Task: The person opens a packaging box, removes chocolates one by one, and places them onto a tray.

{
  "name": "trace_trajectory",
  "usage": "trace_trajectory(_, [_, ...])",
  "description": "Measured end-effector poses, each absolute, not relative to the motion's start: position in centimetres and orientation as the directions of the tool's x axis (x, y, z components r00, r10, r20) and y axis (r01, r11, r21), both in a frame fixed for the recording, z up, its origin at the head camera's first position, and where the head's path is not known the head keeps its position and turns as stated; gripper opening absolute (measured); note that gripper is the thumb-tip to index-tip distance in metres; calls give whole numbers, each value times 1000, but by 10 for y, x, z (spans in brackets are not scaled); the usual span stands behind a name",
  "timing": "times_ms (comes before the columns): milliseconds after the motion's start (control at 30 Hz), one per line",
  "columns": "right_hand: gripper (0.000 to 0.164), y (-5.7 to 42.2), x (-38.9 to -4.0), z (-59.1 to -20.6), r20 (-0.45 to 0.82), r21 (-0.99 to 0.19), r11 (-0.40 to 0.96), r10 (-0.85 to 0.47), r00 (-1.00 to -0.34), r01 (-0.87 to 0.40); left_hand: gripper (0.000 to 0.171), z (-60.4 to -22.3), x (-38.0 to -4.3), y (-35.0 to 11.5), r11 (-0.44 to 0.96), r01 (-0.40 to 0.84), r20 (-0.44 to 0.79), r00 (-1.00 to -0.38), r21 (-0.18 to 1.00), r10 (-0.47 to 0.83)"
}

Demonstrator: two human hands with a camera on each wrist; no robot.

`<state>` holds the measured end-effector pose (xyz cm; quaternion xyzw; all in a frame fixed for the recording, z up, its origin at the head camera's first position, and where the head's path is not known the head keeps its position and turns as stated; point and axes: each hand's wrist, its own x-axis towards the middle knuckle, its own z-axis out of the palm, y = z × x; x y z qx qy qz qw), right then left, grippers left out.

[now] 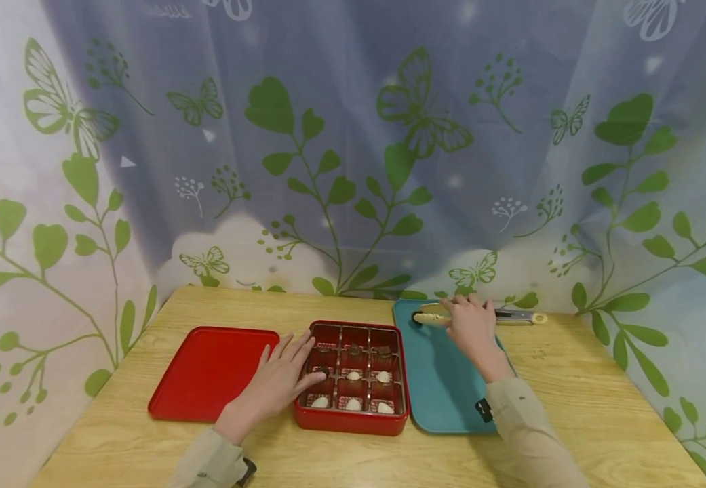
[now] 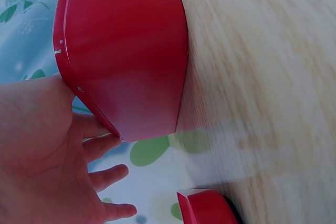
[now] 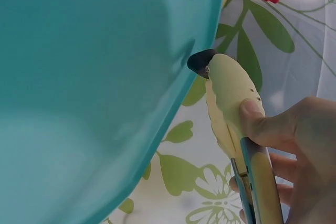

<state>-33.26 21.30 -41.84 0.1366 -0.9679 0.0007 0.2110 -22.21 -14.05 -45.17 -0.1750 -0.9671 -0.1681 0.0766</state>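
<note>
My right hand [image 1: 473, 329] grips a pair of tongs [image 1: 432, 318] with cream scalloped tips and metal arms. Pinched in the tips is a small dark piece, perhaps a chocolate [image 3: 201, 62], above the far end of the blue tray [image 1: 444, 379]. My left hand [image 1: 276, 379] rests at the left rim of a red box [image 1: 353, 421], fingers spread and thumb reaching over the edge. Inside, a clear divider makes several compartments. White pieces [image 1: 353, 404] lie in the front row and part of the middle row; a dark piece is partly hidden by the thumb.
A red lid [image 1: 215, 373] lies flat to the left of the box. Everything stands on a wooden table [image 1: 114, 454], with a patterned curtain [image 1: 353, 224] close behind its far edge. A small black label [image 1: 483, 410] sits at the tray's near right corner.
</note>
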Motion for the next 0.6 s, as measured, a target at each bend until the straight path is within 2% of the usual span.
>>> trace_trajectory(333, [48,206,-335,-427,350,71,963,-267,-898,-259,72,-450,-222,-139,880,361,204,-929,308,310])
trace_trajectory(600, [57,209,-329,-425,447,45,965,-249,-859,-257,72,-450,-222,-140,884,362,207,-928,297,311])
